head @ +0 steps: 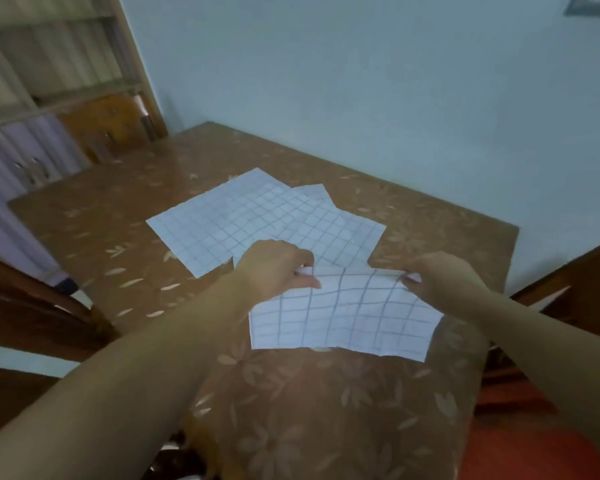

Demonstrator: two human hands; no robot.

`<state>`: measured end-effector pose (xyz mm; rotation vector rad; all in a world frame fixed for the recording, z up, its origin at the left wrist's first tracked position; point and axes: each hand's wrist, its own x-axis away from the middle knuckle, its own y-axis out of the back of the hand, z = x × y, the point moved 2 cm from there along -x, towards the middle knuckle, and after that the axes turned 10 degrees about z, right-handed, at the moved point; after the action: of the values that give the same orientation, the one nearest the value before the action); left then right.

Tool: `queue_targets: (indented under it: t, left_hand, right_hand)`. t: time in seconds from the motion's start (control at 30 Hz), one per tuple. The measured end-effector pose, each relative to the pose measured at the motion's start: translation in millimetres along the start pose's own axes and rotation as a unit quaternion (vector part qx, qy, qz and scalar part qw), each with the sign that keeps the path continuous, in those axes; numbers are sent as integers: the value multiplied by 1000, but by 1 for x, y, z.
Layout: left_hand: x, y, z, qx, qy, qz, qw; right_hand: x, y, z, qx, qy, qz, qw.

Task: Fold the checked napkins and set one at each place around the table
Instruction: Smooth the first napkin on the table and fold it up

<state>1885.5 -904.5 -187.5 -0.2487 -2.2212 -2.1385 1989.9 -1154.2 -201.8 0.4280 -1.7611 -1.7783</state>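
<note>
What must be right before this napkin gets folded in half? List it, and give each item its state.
1. Left hand grip on the held napkin, far left corner: ok, pinched.
2. Right hand grip on the far right corner: ok, pinched.
3. Smoothness of the held napkin: not ok, it ripples between the hands.
4. Near edge resting on the table: cannot tell.
5. Other napkins out of the way: ok, they lie unfolded farther back, overlapping each other.
</note>
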Motion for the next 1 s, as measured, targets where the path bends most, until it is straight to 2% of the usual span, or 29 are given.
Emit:
queue_targets:
  t: [0.1, 0.23, 0.3, 0.43, 0.5, 0.63, 0.83, 1.0]
  left_hand:
    - [16, 29, -11, -76, -9, 14, 997]
    - [34, 56, -26, -106, 20, 12, 994]
    - [41, 66, -35, -105, 33, -21, 994]
    - [56, 75, -51, -53, 42, -137, 988]
    - [66, 63, -59, -38, 27, -170, 984]
    - [83, 8, -74, -4, 0, -140, 990]
    - [100, -89, -92, 54, 32, -32, 998]
    - [109, -151, -92, 89, 84, 75, 990]
  right_hand:
    - [19, 30, -7, 36, -2, -19, 999]
    - [48, 56, -14, 118, -12, -25, 993]
    - [62, 64, -17, 134, -8, -63, 989]
    - [90, 69, -27, 117, 22, -185, 976]
    - [106, 58, -28, 100, 59, -209, 971]
    - [127, 1, -28, 78, 81, -127, 986]
    - [141, -97, -24, 79, 76, -28, 994]
    - [146, -152, -12, 59, 61, 45, 995]
